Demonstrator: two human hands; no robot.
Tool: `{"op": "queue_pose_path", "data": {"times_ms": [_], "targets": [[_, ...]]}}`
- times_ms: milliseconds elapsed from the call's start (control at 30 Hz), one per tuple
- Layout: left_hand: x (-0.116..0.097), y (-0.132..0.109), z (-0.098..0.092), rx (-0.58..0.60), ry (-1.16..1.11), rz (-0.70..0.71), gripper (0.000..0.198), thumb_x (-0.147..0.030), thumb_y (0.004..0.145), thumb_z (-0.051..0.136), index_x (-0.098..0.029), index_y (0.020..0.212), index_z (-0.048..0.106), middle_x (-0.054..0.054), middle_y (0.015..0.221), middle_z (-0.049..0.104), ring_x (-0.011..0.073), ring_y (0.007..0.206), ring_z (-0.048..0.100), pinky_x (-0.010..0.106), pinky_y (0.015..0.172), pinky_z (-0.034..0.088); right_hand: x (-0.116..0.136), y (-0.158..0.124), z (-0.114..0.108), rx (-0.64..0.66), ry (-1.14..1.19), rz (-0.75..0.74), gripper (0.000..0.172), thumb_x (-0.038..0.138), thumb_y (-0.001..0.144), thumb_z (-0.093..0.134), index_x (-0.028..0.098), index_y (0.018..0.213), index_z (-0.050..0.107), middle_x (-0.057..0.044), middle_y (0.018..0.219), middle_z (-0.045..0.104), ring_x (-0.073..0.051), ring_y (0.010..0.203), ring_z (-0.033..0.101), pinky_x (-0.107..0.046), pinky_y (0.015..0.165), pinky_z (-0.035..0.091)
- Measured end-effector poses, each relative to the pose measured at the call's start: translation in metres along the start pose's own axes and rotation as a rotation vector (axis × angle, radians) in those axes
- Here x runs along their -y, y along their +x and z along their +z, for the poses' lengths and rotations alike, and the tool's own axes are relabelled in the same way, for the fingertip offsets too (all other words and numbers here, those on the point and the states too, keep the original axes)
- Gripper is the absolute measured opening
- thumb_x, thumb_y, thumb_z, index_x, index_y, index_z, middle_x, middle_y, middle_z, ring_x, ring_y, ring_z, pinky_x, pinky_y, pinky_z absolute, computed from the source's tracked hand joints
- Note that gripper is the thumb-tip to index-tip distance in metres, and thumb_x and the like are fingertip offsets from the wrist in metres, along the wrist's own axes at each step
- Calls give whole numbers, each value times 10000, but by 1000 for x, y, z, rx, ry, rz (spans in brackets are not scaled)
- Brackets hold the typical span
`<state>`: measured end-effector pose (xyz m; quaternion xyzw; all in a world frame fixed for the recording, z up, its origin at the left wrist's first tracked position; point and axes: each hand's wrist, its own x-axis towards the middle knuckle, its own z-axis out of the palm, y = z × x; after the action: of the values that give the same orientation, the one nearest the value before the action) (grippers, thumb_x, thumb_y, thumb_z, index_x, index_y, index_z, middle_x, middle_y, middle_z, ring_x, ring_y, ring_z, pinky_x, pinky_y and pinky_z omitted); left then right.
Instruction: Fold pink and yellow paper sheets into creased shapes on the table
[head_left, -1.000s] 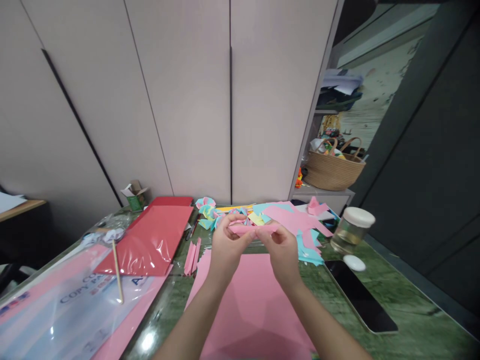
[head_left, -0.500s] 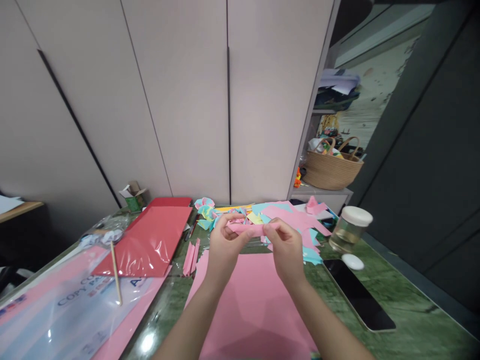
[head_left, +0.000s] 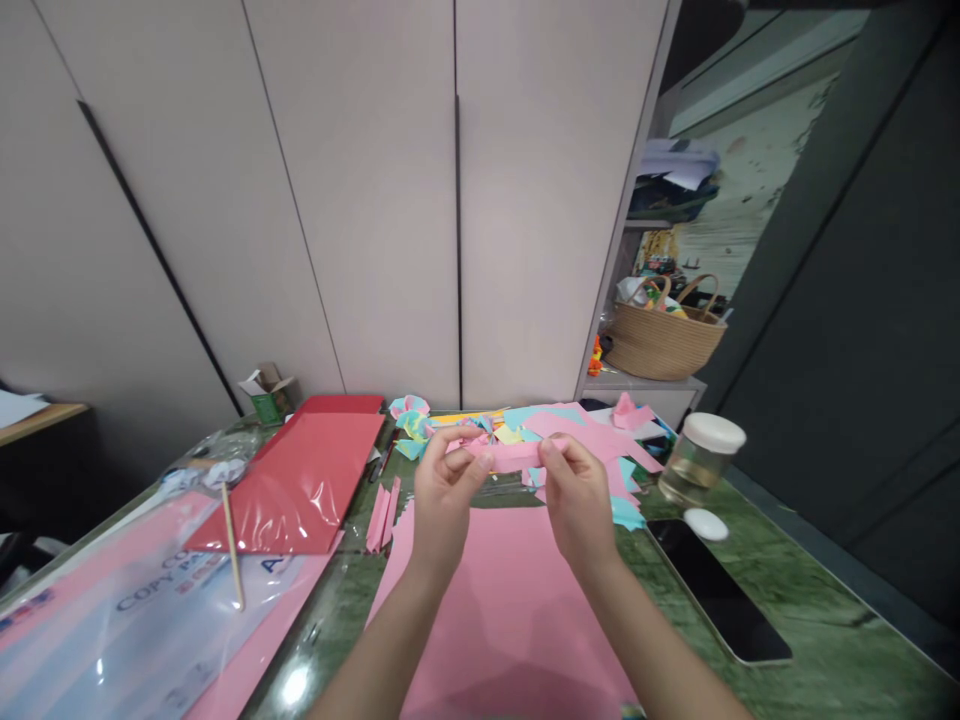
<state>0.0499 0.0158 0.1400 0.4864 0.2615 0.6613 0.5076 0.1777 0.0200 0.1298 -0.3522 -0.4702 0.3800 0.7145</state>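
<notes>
Between my two hands a narrow folded strip of pink paper point(head_left: 516, 458) is stretched level, above the far edge of a pink paper sheet point(head_left: 517, 610). My left hand point(head_left: 448, 485) pinches the strip's left end between thumb and fingers. At the right end, my right hand point(head_left: 574, 490) grips it the same way. Several folded pink strips point(head_left: 382, 515) lie on the table left of the sheet. Behind my hands are cut pink and blue paper pieces point(head_left: 592, 440) and crumpled coloured paper shapes point(head_left: 411, 425).
On the left lie a red folder point(head_left: 322, 470), a clear copy-paper wrapper point(head_left: 150, 620) and a thin wooden stick point(head_left: 232, 548). To the right are a black phone point(head_left: 716, 590), a lidded jar point(head_left: 701, 460) and a white round lid point(head_left: 706, 524). A small green box point(head_left: 268, 395) stands by the cabinet.
My hands have moved slightly apart along the pink strip, so more of it shows between them. Both still hold it, and the things on the table are unmoved.
</notes>
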Motion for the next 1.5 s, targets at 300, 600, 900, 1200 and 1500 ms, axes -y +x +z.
{"op": "queue_pose_path", "data": {"times_ms": [300, 600, 900, 1200, 1500], "targets": [[-3, 10, -7, 16, 200, -76, 257, -262, 661, 740, -174, 862, 604, -26, 620, 631, 92, 571, 555, 178, 561, 384, 5, 5, -4, 86, -261, -64, 289, 382, 803, 585, 191, 606, 496, 49, 565, 468, -115, 573, 433, -255, 574, 344], [-5, 7, -4, 48, 285, 3, 434, -290, 714, 707, -217, 1108, 542, 88, 1200, 571, 206, 1077, 563, 298, 878, 447, 9, 2, -7, 90, -569, -532, 90, 253, 801, 614, 216, 719, 616, -3, 686, 617, -163, 696, 548, -333, 699, 369], [-7, -5, 7, 264, 499, -17, 330, -226, 786, 624, -281, 1112, 627, 28, 1191, 613, 213, 1140, 529, 331, 993, 379, 6, -4, -13, -17, -1283, -1092, 82, 174, 794, 508, 236, 820, 554, -1, 758, 671, -192, 761, 528, -384, 721, 245], [-7, 8, -5, 166, 329, -55, 221, -287, 823, 583, -198, 982, 709, 63, 1038, 687, 222, 1004, 606, 320, 894, 453, 12, 1, -7, 29, -1113, -1100, 238, 89, 727, 624, 279, 870, 625, -36, 1044, 602, -239, 1012, 476, -412, 849, 355], [-24, 13, -26, 414, 143, -269, 216, -319, 833, 588, -204, 1014, 562, 53, 799, 697, 205, 781, 680, 369, 774, 521, 35, 15, -36, 357, -771, -720, 368, 180, 816, 595, 304, 1151, 506, -79, 1253, 438, -213, 1098, 509, -429, 902, 448]]}}
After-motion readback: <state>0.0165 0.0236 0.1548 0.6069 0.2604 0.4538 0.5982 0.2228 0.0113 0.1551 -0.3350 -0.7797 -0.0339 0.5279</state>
